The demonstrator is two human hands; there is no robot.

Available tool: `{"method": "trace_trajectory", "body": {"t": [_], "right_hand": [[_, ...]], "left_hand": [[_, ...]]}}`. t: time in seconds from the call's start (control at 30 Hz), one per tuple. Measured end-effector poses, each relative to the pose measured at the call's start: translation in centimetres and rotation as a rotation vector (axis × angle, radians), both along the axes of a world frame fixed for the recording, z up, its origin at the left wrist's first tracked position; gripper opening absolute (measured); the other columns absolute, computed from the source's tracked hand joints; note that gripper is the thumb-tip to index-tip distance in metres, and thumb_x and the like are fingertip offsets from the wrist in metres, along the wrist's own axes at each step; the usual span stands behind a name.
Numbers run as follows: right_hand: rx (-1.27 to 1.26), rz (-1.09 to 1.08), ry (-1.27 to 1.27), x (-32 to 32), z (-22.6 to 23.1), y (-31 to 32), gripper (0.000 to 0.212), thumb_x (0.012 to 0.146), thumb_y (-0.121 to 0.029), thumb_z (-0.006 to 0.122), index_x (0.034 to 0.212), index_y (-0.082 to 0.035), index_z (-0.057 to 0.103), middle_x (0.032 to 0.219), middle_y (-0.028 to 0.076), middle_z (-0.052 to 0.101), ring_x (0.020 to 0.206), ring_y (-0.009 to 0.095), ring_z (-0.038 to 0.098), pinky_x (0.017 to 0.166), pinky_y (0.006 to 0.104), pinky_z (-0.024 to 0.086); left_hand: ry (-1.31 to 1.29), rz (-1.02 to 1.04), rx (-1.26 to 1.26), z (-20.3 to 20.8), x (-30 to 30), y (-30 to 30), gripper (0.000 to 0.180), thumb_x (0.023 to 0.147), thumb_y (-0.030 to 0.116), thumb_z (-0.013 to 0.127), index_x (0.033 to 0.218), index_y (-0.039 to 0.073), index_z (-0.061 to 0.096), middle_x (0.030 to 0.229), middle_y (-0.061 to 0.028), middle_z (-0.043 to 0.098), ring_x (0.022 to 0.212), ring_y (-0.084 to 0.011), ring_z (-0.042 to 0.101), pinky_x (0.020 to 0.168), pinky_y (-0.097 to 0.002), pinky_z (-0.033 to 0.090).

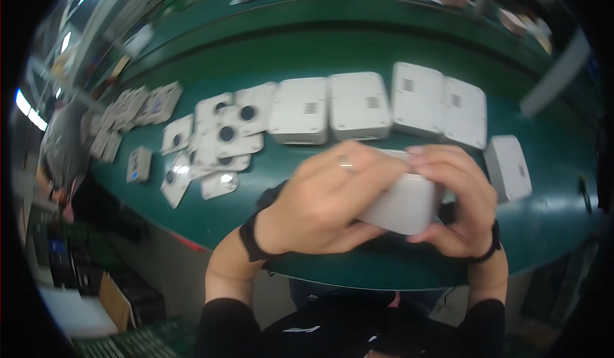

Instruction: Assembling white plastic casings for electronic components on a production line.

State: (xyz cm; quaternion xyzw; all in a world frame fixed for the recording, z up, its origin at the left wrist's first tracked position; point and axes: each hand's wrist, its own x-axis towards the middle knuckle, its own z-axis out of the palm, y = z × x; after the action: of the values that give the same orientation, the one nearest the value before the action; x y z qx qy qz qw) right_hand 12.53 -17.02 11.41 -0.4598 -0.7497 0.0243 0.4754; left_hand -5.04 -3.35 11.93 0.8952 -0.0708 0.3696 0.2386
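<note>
Between my two hands, above the near edge of the green table (249, 211), is a white plastic box-shaped housing (403, 208) with rounded corners. My left hand (329, 195) is closed around its left side, thumb below and fingers over the top. My right hand (457, 198) grips the opposite side, its fingertips at the upper edge near those of the left. Much of the housing is hidden by the fingers. Behind my hands stands a row of similar white housings with small vent grilles, among them one housing (359, 102) straight ahead. Another housing (507, 168) sits right of my right hand.
Left of centre lies a pile of white plates (227, 134) with dark round spots. Farther left are several small pale boxes (153, 104) in rows and a single small box (139, 164). A grey post (555, 73) rises at the right. Another person (64, 144) is at the far left.
</note>
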Motion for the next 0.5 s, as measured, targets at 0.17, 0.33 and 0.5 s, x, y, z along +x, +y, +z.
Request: {"method": "trace_trajectory", "body": {"t": [0.17,0.33,0.5], "right_hand": [[-0.114,-0.043,0.083,-0.8,-0.3,-0.4,0.065,0.071,-0.039,0.079,0.112,0.006,0.057,0.111,0.021,0.060,0.100,0.033,0.060,0.086,0.0383,0.048],[-0.549,-0.343,-2.137,-2.5,2.2,0.1,0.071,0.078,-0.053,0.067,0.117,0.006,0.053,0.116,0.019,0.054,0.107,0.028,0.054,0.093,0.0367,0.041],[-0.582,-0.458,-2.703,-3.1,1.8,-0.2,0.075,0.083,-0.059,0.060,0.120,0.006,0.051,0.118,0.019,0.052,0.109,0.027,0.052,0.096,0.0372,0.038]], "left_hand": [[-0.062,0.018,-0.124,-0.7,-0.2,0.1,0.057,0.063,0.023,0.084,0.107,-0.003,0.061,0.088,-0.0126,0.064,0.076,-0.0288,0.063,0.067,-0.0345,0.052],[0.018,0.126,-0.120,-0.5,-0.6,0.3,0.060,0.063,0.041,0.084,0.098,-0.001,0.060,0.081,-0.0123,0.061,0.073,-0.0285,0.062,0.063,-0.0334,0.051],[-0.039,0.192,-0.062,-2.1,-0.1,0.6,0.062,0.064,0.052,0.081,0.089,0.000,0.058,0.078,-0.0121,0.059,0.070,-0.0284,0.060,0.060,-0.0343,0.049]]}}
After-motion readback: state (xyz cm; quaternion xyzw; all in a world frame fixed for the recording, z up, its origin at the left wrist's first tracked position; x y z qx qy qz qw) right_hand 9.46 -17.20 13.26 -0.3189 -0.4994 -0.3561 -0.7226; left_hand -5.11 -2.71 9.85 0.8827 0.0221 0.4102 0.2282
